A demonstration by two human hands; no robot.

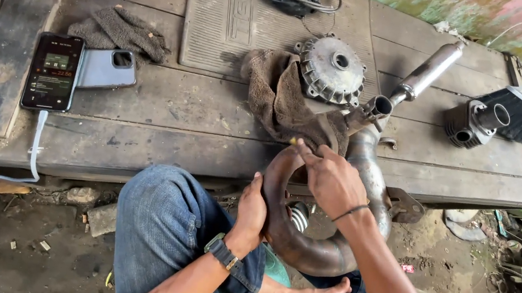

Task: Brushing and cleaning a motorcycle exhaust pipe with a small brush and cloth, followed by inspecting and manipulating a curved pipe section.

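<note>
Item: curved rusty exhaust pipe (301, 249), centre-bottom of frame, resting over lap, upper end on wooden platform (168, 100).
L hand (252, 210): fingers wrapped on pipe's inner bend.
R hand (331, 177): fingers pinched on brown rag (279, 99) at pipe top; poss. small tool under fingertips, unclear.
Nearby: brake drum (332, 69) upper centre; phone (53, 72) w/ cable, left; cylinder (473, 123) right.

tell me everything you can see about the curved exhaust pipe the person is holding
The exhaust pipe is a thick metal tube, rusty brown and scuffed grey, bent in a wide loop over the person's lap. Its open round end rests on the edge of the wooden platform, where a brown rag drapes against it. The left hand grips the loop's inner curve; the right hand presses on top near the rag.
</note>
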